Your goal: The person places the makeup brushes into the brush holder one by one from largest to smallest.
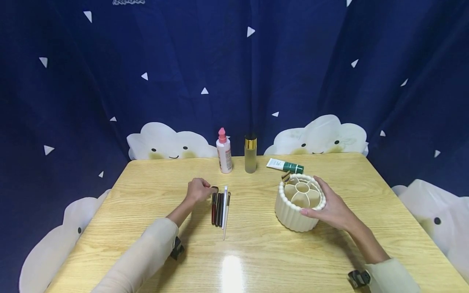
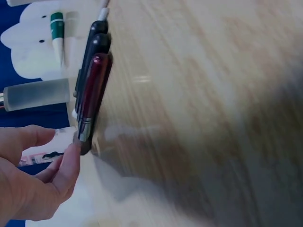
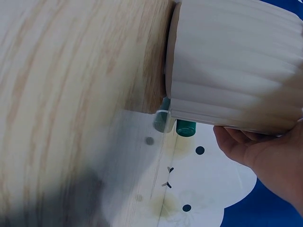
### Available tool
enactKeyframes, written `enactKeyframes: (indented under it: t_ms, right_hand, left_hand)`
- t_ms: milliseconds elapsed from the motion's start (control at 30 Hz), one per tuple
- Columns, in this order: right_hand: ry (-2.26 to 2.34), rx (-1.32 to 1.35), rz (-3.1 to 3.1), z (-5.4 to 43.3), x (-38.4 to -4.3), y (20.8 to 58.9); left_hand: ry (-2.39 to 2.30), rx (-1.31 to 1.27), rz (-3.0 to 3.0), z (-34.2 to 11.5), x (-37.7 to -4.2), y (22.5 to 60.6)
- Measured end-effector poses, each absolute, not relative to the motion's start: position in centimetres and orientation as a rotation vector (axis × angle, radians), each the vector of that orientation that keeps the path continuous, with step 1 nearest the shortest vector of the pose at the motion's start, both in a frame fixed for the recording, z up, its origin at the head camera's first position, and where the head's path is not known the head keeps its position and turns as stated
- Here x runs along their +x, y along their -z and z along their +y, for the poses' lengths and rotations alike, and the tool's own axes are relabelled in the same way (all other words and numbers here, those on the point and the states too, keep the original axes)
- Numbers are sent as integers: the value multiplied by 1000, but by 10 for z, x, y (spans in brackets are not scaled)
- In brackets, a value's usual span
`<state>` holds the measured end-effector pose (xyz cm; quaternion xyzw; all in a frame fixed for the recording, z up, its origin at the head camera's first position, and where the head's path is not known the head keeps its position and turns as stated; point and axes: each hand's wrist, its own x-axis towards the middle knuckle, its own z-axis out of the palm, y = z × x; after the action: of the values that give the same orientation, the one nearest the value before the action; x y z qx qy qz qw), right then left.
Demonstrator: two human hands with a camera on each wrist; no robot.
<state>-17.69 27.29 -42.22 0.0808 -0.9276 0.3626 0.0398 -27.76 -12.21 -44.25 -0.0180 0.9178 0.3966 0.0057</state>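
My left hand [image 1: 199,189] is at the head end of a row of makeup brushes [image 1: 218,209]. In the left wrist view its thumb and fingers stand apart, fingertips right at the metal collar of a dark red brush [image 2: 96,85]. The row also has black handles, a white handle [image 1: 225,207] and a thin pale one, all lying side by side. My right hand [image 1: 335,209] grips a round cream brush holder [image 1: 294,213] with ribbed sides and a beaded rim, thumb at the front and fingers round the far side. Petal-shaped dividers show inside it.
Behind stand a white bottle with a pink cap [image 1: 224,154] and a frosted bottle with a gold collar [image 1: 250,156]. A white and green tube [image 1: 285,166] lies behind the holder. A small gold and dark piece [image 1: 286,176] shows at the holder's back rim. A dark blue curtain [image 1: 227,53] hangs behind the table.
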Motion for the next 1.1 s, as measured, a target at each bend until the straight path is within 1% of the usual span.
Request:
enactKeyframes:
  t_ms: [133,467,900,1100]
  right_hand:
    - [-1118,250,-2840,273,-177,422]
    - [-1139,241,-2845,273,-178,423]
    - [-1151,250,-2836,272,-176,423]
    - [-1152,251,-2830,272,-176,421]
  left_hand:
    - [-1218,-73,2824,-123,-274,446]
    - [-1331,-115,2720,-121,-270,454]
    - [-989,-58,2875,-112,-266,449]
    - [-957,-35,2881,-109,-269,448]
